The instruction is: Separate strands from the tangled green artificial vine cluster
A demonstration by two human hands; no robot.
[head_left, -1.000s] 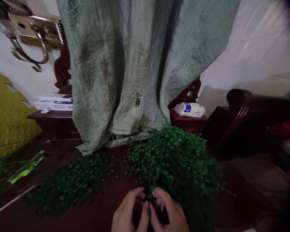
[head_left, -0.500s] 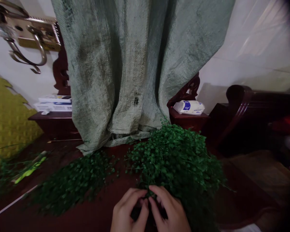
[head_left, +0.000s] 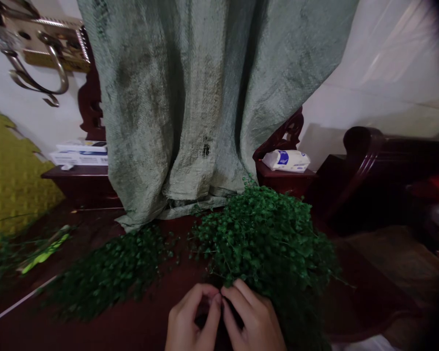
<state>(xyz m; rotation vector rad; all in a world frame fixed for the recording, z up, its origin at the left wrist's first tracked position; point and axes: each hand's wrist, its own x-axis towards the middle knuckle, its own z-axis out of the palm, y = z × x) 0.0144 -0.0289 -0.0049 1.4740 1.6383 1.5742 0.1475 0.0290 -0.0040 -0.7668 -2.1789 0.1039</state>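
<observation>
My left hand (head_left: 193,319) and my right hand (head_left: 254,317) meet at the bottom centre, thumbs and fingertips pinched close together. Whatever is between the fingertips is too small and dark to make out. Just beyond and to the right lies a large heap of leafy green sprigs (head_left: 267,234), its near side in shadow beside my right hand. To the left, apart from my left hand, spreads a lower pile of green sprigs (head_left: 109,273). Both rest on a dark red wooden surface (head_left: 131,326).
A grey-green woven sack (head_left: 205,107) hangs behind the heaps. Small boxes (head_left: 80,155) stand back left, a tissue pack (head_left: 288,161) back right. At the left are a bright yellow-green object (head_left: 46,253), a thin white strip (head_left: 20,302) and a yellow textured mat (head_left: 18,175).
My fingertips have drawn closer together, and the bit of green that showed between them no longer stands out. Both heaps look the same.
</observation>
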